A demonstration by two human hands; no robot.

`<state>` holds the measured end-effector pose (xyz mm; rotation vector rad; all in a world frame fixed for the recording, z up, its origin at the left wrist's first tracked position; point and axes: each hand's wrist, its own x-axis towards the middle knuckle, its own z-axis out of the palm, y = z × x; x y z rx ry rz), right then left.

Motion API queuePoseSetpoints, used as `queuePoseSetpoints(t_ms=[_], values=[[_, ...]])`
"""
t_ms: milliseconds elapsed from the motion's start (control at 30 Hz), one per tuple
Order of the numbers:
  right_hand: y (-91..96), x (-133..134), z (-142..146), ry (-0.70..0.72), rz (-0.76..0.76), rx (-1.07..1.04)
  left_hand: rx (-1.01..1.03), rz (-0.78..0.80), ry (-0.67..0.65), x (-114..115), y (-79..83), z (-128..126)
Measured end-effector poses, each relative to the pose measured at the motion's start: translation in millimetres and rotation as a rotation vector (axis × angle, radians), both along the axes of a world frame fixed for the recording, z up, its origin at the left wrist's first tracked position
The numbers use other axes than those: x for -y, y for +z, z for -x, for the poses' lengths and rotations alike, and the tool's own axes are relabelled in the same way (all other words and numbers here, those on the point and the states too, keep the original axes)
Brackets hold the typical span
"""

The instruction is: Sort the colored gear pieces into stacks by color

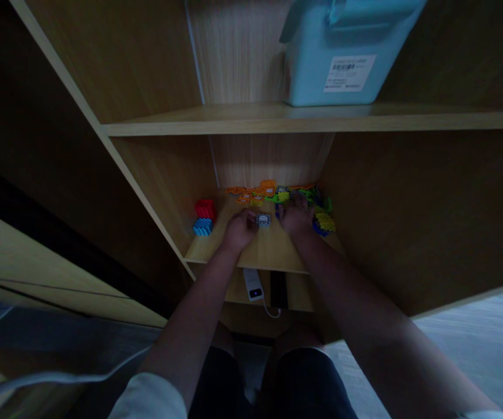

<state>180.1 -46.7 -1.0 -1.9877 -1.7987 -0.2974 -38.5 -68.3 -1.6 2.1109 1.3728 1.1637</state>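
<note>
On the middle shelf [273, 247] of a wooden cabinet, my left hand [240, 229] is closed, with its thumb and fingertips at the left edge of a small grey toothed plastic building piece [263, 220]. My right hand [296, 215] reaches farther back with fingers stretched apart over loose pieces; its thumb is beside a dark blue piece [277, 210]. Orange toothed pieces [266, 187] lie along the back, with green and yellow ones near the right fingertips. The hand hides some of these. A yellow piece [325, 221] rests on blue ones at the right.
At the shelf's left side, a red stack [205, 209] stands behind a light blue stack [202, 227] of pieces. A light blue bin [308, 75] sits on the upper shelf [234, 121]. Below, a white power bank [252, 284] with a cable lies beside a black flat object [278, 290].
</note>
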Motion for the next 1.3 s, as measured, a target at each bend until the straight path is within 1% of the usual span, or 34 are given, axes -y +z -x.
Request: queuePoseSetpoints(t_ms=[100, 233, 467, 667, 800, 933, 1100, 1200, 1300], values=[[-2.0, -6.5, -2.3, -0.020, 0.019, -0.013, 0.004, 0.004, 0.008, -0.6, -1.2, 0.2], [-5.0, -7.6, -4.6, 0.020, -0.023, -0.037, 0.012, -0.018, 0.015, -0.8, -1.7, -0.8], [-9.0, -11.5, -7.3, 0.051, -0.050, -0.116, 0.003, -0.015, 0.019, 1.6, 3.7, -1.5], [-6.0, -6.9, -6.3, 0.089, -0.098, -0.102, 0.011, 0.005, 0.027, 2.2, 5.9, -0.7], [-4.5, -7.7, -5.7, 0.042, -0.031, -0.079, 0.008, 0.010, 0.016, 2.3, 5.8, 0.0], [-7.9, -14.5, -6.1, -0.021, 0.044, -0.074, -0.009, -0.011, 0.024, 2.4, 5.0, 0.6], [-10.1, -16.6, -6.5, -0.007, 0.050, -0.072, 0.003, -0.018, 0.024, -0.4, 1.4, 1.0], [-6.6, -11.8, -6.3, 0.016, -0.011, -0.090, 0.021, -0.016, 0.025, -1.3, 0.7, 1.2], [1.4, -3.5, -5.8, 0.107, -0.127, -0.086, 0.048, -0.024, 0.032, -0.2, 2.9, 1.3]])
